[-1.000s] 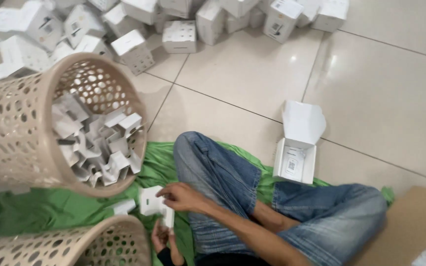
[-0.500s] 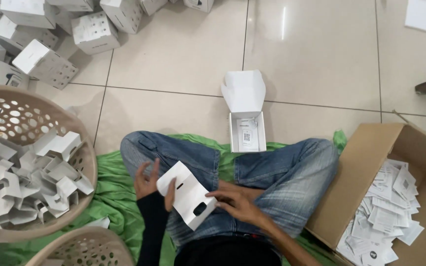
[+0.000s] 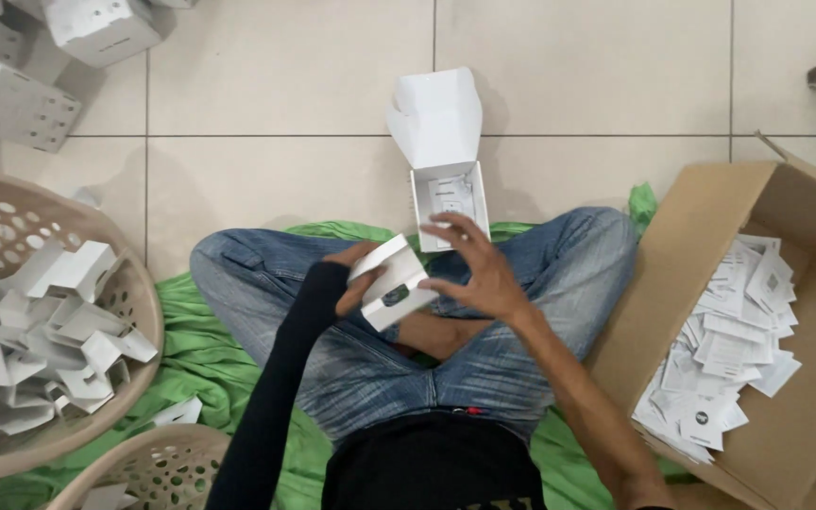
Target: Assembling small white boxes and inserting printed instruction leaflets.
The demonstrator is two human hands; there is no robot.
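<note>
Both hands meet over my lap on a small white carton (image 3: 391, 281): my left hand (image 3: 356, 279) cups its left side, and my right hand (image 3: 469, 269), fingers spread, closes over its right end. Half a second ago this piece lay as a flat panel between my hands; now it stands folded into a box shape. Just beyond the carton, an open white box (image 3: 446, 156) lies on the floor (image 3: 285, 94).

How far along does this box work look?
Done, it seems: folded white boxes lie on the floor, and one open box sits ahead. In hand: left hand and right hand hold a white insert. Left: a basket of flat inserts and a carton of leaflets.
</note>
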